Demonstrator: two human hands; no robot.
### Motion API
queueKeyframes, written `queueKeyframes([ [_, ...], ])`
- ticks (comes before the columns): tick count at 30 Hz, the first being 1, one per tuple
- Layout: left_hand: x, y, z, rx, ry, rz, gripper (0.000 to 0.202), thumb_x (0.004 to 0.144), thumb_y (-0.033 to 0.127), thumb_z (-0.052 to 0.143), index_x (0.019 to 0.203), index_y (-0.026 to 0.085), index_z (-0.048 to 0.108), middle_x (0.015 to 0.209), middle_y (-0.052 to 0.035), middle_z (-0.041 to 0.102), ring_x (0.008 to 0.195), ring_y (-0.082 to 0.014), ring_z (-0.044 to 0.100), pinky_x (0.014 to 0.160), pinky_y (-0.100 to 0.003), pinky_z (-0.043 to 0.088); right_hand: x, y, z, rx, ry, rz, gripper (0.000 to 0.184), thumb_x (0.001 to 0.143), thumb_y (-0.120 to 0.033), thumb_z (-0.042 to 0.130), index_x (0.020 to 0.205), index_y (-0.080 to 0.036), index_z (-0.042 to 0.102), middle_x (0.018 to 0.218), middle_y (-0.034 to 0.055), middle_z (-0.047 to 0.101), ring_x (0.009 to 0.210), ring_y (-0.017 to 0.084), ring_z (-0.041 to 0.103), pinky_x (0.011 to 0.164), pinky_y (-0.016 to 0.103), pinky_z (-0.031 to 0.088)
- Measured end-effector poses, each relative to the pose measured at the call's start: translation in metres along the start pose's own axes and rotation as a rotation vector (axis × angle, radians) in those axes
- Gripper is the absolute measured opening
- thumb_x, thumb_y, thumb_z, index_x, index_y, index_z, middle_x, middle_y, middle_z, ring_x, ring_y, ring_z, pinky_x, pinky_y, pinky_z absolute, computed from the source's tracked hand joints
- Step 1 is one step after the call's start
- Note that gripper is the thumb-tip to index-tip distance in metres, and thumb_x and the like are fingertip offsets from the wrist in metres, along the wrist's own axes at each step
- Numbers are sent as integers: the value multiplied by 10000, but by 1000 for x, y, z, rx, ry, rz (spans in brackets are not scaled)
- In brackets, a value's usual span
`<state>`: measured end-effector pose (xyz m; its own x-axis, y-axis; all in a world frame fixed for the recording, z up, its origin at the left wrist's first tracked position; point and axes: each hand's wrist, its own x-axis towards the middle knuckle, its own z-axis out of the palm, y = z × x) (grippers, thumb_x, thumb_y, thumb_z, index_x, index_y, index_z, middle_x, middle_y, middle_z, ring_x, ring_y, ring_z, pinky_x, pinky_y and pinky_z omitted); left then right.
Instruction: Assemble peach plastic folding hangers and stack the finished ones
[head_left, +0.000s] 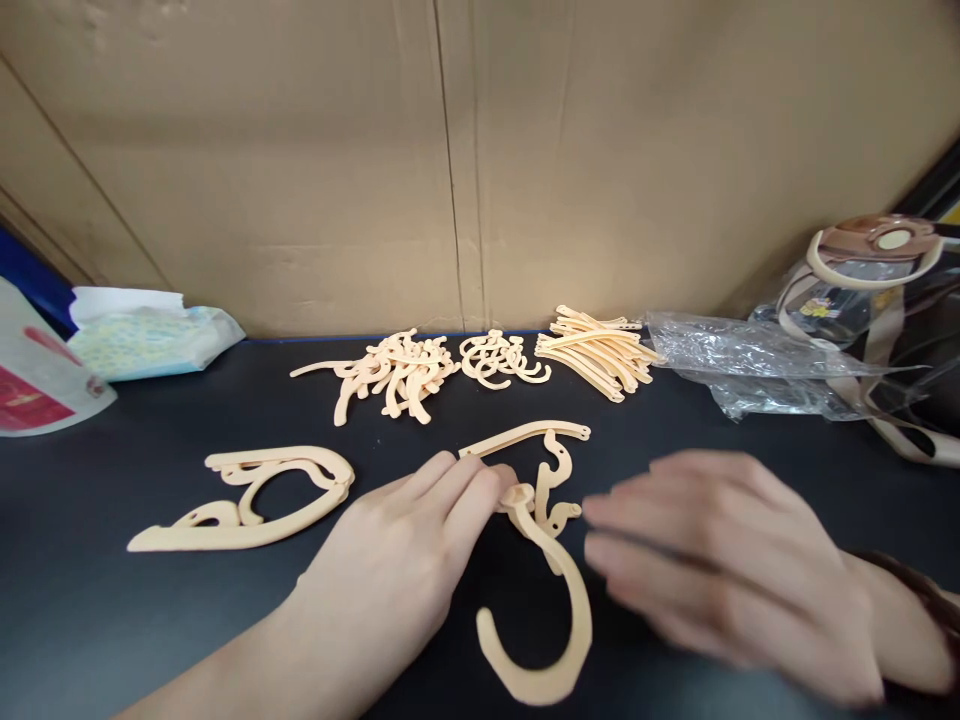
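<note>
Nearest, the big hook (581,615) is pinched in my left grip (409,540), my empty right grip (739,560) apart at its three o'clock, so maybe I'm joining it, next needing the curvy piece (545,488) at twelve.

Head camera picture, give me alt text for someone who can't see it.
A person's left hand holds a cream hook by its end at a black table; the blurred right hand is close by. An assembly of cream pieces lies to the left, and behind are heaps of curved pieces, other hooks and slim bars.
</note>
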<state>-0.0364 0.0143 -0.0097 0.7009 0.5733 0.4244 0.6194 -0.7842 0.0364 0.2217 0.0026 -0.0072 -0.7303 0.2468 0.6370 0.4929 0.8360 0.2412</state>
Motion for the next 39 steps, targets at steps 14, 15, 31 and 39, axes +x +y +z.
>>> queueKeyframes([
  [14, 8, -7, -10, -1216, -246, -991, 249, 904, 409, 474, 948, 199, 599, 728, 21, 490, 517, -93, 350, 407, -179, 283, -11, 55, 32, 231, -251, 587, 207, 990, -314, 465, 952, -202, 635, 1019, 59, 641, 962, 203, 603, 872, 363, 470],
  [15, 7, -7, -10, -1214, -235, -1005, 281, 902, 447, 477, 949, 201, 602, 714, 30, 463, 506, -89, 316, 405, -179, 261, -10, 55, 29, 247, -204, 624, 197, 987, -313, 468, 937, -204, 625, 973, 47, 648, 923, 197, 607, 842, 352, 470],
  [31, 7, 8, -9, -1307, -372, -927, 402, 915, 583, 458, 1086, 223, 509, 490, 124, 362, 343, -37, 179, 338, -146, 169, 2, 47, 15, 1095, 115, 1205, 277, 1008, -420, 398, 867, -214, 517, 616, -45, 568, 483, 90, 510, 542, 215, 473],
  [39, 11, 7, -8, -1335, -204, -923, 463, 909, 617, 418, 982, 202, 608, 557, 63, 485, 360, -48, 338, 316, -121, 295, 7, 27, 8, 1328, -321, 1051, 390, 1022, -480, 347, 896, -167, 544, 642, -16, 585, 426, 55, 431, 441, 206, 340],
])
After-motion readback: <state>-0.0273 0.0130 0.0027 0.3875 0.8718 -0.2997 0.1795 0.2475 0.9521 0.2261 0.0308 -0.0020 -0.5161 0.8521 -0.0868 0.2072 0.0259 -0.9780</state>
